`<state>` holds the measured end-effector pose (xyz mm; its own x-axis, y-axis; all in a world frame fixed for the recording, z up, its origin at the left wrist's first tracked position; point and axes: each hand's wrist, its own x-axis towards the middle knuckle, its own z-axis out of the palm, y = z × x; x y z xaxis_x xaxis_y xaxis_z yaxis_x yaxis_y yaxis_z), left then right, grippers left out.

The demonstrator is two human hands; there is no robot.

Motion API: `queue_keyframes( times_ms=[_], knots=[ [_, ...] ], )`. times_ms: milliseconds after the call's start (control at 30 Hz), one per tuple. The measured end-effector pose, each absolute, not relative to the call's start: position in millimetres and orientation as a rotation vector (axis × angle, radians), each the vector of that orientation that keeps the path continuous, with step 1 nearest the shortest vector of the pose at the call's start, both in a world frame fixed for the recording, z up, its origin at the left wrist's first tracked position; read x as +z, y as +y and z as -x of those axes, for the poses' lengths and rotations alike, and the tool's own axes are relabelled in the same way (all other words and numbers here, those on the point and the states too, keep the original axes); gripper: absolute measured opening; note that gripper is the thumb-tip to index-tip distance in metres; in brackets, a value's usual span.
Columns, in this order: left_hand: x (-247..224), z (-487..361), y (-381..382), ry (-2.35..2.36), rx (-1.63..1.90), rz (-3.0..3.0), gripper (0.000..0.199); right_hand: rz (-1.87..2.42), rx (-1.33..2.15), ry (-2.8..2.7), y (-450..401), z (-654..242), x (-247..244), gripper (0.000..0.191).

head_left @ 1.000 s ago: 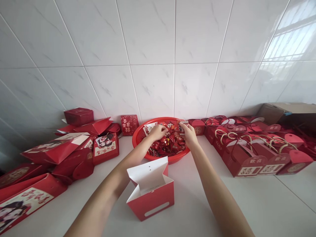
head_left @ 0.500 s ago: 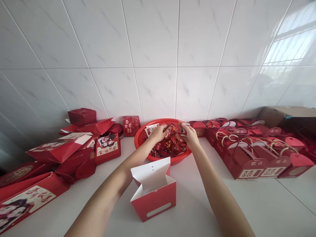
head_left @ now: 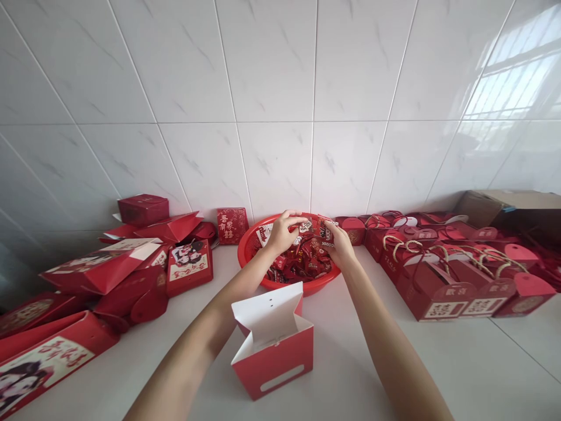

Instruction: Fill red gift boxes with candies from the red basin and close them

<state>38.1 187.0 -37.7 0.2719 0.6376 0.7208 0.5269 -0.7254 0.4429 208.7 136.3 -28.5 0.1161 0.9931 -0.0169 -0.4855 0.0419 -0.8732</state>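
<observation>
Over the red plastic basket (head_left: pixel 248 260), my left hand (head_left: pixel 284 233) pinches a small wrapped candy (head_left: pixel 305 225) between thumb and fingers. My right hand (head_left: pixel 341 245), at the basket's right side, is closed on a dark red packet with white print (head_left: pixel 326 233). Many red-wrapped candies (head_left: pixel 302 260) lie heaped in the basket below both hands. Nearer to me, between my forearms, stands a red paper gift box (head_left: pixel 280 365) with its white-lined top open. Its bottom is only partly in sight.
Several red boxes (head_left: pixel 105 266) are piled loosely at the left. A small red box (head_left: pixel 232 226) stands by the tiled wall. Rows of red gift boxes with rope handles (head_left: pixel 438 286) fill the right, with a brown cardboard carton (head_left: pixel 512 199) behind them.
My left hand has lifted a little out of the heap, with a candy now showing between its fingers. My right hand still holds the packet in nearly the same place.
</observation>
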Motion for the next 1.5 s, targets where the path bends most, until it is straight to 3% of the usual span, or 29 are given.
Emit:
queue_keyframes(
  times_ms=[400, 567, 633, 767, 867, 1100, 1233, 1300, 1400, 1500],
  knots=[
    [-40.0, -42.9, 186.5, 1.066, 1.428, -2.619, 0.038, 0.834, 1.415, -0.776, 139.2, -211.4, -30.7, 0.009],
    [-34.5, -48.1, 178.0, 1.003, 1.41, -2.583, 0.049, 0.865, 1.373, -0.746, 137.8, -210.9, -29.1, 0.008],
    [-31.4, -47.8, 174.4, 1.078, 1.276, -2.508, 0.043, 0.867, 1.333, -0.647, 139.4, -211.0, -29.0, 0.007],
    [-30.7, -46.0, 168.3, 1.097, 0.482, -2.395, 0.015, 0.81, 1.317, -0.504, 144.9, -212.1, -31.8, 0.005],
    [-33.0, -49.1, 164.5, 1.086, 0.095, -2.302, 0.008, 0.8, 1.308, -0.5, 147.9, -213.0, -35.1, 0.005],
    [-32.2, -58.6, 161.5, 1.264, -0.089, -2.272, 0.023, 0.81, 1.301, -0.552, 150.5, -214.1, -39.0, 0.011],
    [-29.1, -52.6, 161.1, 1.248, -0.258, -2.128, 0.018, 0.815, 1.32, -0.511, 149.5, -213.8, -37.2, 0.007],
    [-27.9, -49.9, 161.3, 1.202, -0.228, -2.077, 0.013, 0.809, 1.318, -0.513, 149.0, -213.7, -36.4, 0.007],
    [-30.8, -50.6, 163.3, 1.191, -0.159, -2.041, 0.025, 0.817, 1.315, -0.528, 148.2, -213.7, -35.7, 0.007],
    [-40.1, -55.6, 165.6, 1.249, -0.106, -2.095, 0.023, 0.834, 1.313, -0.52, 147.6, -213.9, -34.9, 0.006]
  ],
)
